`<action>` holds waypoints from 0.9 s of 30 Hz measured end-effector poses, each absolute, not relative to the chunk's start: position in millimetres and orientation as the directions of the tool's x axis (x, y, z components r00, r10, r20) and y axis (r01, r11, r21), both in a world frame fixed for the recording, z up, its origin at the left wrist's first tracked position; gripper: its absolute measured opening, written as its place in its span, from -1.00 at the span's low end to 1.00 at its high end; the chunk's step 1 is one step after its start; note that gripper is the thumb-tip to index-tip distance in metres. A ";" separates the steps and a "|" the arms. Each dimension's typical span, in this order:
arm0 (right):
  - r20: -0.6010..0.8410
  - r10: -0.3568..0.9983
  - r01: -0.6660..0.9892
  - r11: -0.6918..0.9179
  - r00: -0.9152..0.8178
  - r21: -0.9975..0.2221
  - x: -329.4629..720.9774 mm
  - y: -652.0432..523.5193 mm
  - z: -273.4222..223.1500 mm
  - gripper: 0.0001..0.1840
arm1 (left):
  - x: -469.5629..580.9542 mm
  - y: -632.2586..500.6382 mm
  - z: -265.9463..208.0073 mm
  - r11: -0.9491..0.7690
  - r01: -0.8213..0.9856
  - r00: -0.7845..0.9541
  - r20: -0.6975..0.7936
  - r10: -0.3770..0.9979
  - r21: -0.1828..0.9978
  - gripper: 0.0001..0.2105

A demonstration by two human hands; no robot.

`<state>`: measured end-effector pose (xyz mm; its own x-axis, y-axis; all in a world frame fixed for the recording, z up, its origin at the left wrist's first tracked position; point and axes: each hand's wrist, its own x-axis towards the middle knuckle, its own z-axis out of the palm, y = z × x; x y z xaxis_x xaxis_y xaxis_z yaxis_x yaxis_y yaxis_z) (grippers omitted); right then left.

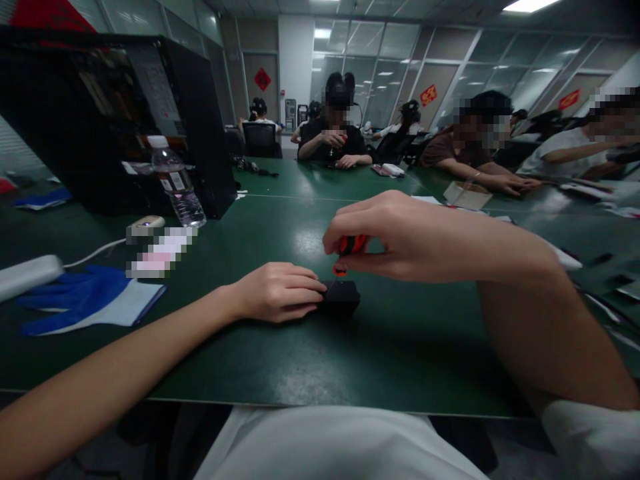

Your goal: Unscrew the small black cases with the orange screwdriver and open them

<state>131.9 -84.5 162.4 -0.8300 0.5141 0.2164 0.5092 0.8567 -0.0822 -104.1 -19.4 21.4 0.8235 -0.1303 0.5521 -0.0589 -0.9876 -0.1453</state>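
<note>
A small black box-shaped part [343,298] lies on the green table in front of me. My left hand [281,292] rests on the tabletop, its fingers together and gripping the box's left end. Above the box, my right hand [385,233] is closed around the orange-and-black handle of a screwdriver [353,245]. The thin shaft slants down to the top of the box near my left fingertips. Its exact tip is too small to make out. My left fingers hide part of the box.
A blue-and-white glove [85,300] lies at left, near a water bottle [177,183] and a large black computer case [195,120]. A white cable [95,252] runs there. An open carton [467,195] stands at right. Several people sit across the green table [300,380].
</note>
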 end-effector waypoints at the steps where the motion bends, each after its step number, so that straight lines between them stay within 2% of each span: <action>1: 0.215 0.511 0.506 0.859 -0.832 -0.084 131.6 -84.5 162.0 -0.90 | -104.3 -19.2 21.4 -0.988 -0.065 0.824 0.551 -0.132 -0.139 -0.85; 4: 0.205 0.483 0.473 0.875 -0.851 -0.098 129.8 -87.1 162.5 -0.85 | -102.9 -21.0 19.4 -0.997 -0.062 0.820 0.567 -0.080 -0.051 -0.86; 8: 0.169 0.436 0.416 0.898 -0.884 -0.141 126.5 -95.7 164.8 -0.75 | -93.0 -30.6 10.6 -0.959 0.050 0.768 0.604 0.216 0.279 -0.80; 11: 0.165 0.460 0.443 0.887 -0.872 -0.128 124.8 -99.5 164.7 -0.85 | -83.5 -38.6 4.0 -0.895 0.087 0.706 0.606 0.365 0.438 -0.80; 16: 0.174 0.498 0.488 0.867 -0.850 -0.095 125.6 -98.0 163.5 -0.87 | -78.3 -43.1 1.7 -0.866 0.048 0.721 0.583 0.375 0.498 -0.86; 19: 0.190 0.498 0.491 0.867 -0.846 -0.086 127.7 -96.5 163.1 -0.85 | -78.7 -43.2 1.2 -0.855 0.082 0.730 0.553 0.401 0.511 -0.78; 21: 0.182 0.528 0.524 0.849 -0.830 -0.070 128.6 -95.5 162.8 -0.91 | -78.2 -43.5 0.5 -0.841 0.121 0.743 0.514 0.429 0.527 -0.70; 23: 0.174 0.549 0.544 0.835 -0.817 -0.079 128.8 -94.6 162.6 -0.86 | -77.3 -43.9 0.0 -0.831 0.143 0.759 0.480 0.441 0.538 -0.64; 27: 0.183 0.497 0.481 0.868 -0.848 -0.127 128.0 -94.3 162.3 -0.81 | -77.2 -42.4 -0.6 -0.809 0.195 0.764 0.431 0.479 0.554 -0.64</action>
<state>128.0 -94.3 162.3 -0.8483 0.4968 0.1830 0.4808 0.8676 -0.1268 -77.2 -42.4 -0.6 0.7644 0.4793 0.4313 0.1947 -0.8093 0.5542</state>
